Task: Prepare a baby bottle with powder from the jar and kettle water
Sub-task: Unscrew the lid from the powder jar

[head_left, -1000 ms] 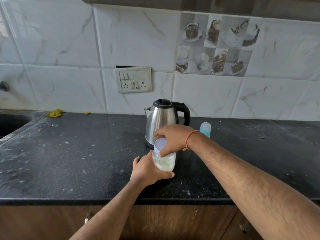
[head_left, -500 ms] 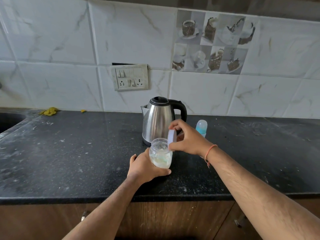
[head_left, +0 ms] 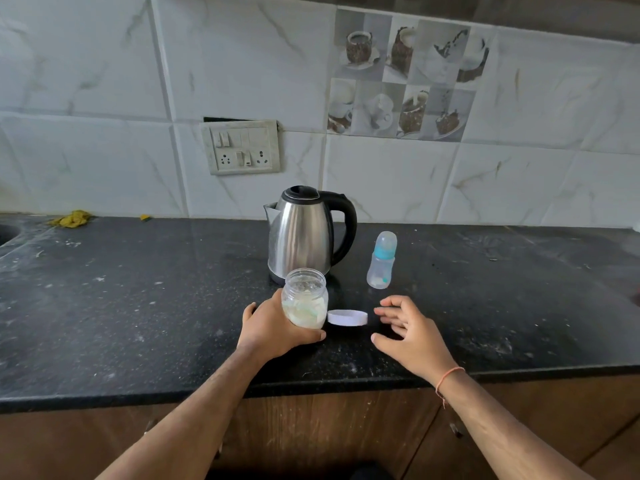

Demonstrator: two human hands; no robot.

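On a dusty black bench (head_left: 138,306) against marble-look tiles, a person's left hand (head_left: 273,329) wraps an open jar (head_left: 304,299) of pale powder. Its white lid (head_left: 347,318) lies just beside it, the right hand (head_left: 410,329) spread and empty nearby. The kettle (head_left: 304,233) and capped baby bottle (head_left: 381,261) stand behind.

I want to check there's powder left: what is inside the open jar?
The jar holds pale powder in its lower half, with something greenish in it. The left hand covers its base.
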